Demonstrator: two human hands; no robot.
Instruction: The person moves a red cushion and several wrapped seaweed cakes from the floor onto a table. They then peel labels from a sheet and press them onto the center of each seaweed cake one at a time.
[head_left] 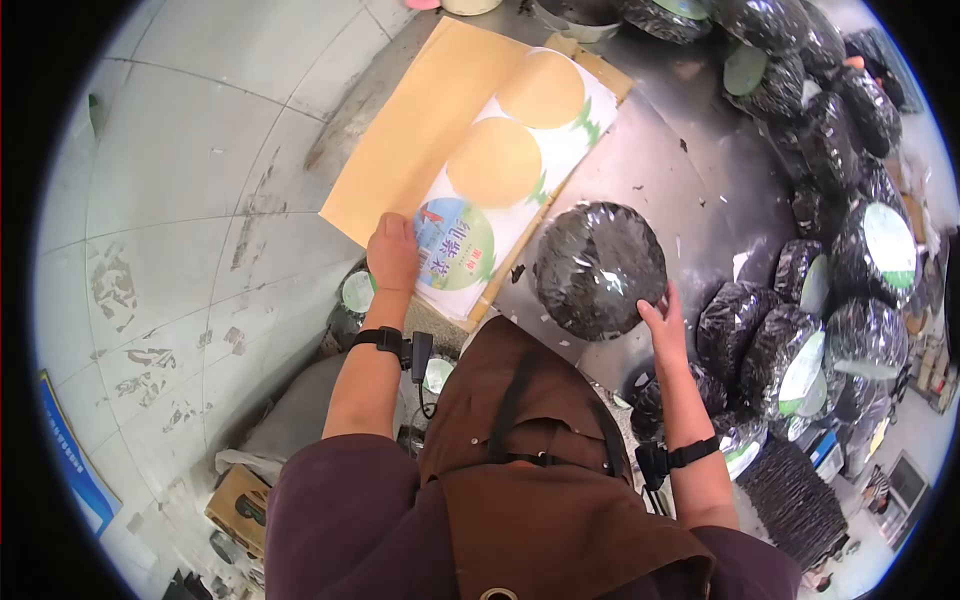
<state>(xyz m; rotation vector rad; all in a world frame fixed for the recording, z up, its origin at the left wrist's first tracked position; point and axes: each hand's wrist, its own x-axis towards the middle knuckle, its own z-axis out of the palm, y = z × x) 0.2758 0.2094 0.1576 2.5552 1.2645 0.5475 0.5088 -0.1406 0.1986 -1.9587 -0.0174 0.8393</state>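
Observation:
A sheet of round labels lies on the work surface, with one printed label at its near end and two bare tan circles further up. My left hand is closed at the sheet's left edge, beside the printed label; its fingertips are partly hidden. On the metal tabletop to the right sits a round, dark package wrapped in shiny clear plastic. My right hand grips that package's lower right edge, thumb on top and fingers along the side.
Several similar wrapped packages, some bearing round labels, are piled along the right side. A tan backing sheet spreads beside the labels. The tiled wall borders the left; a cardboard box stands low at left. A bowl is at the top.

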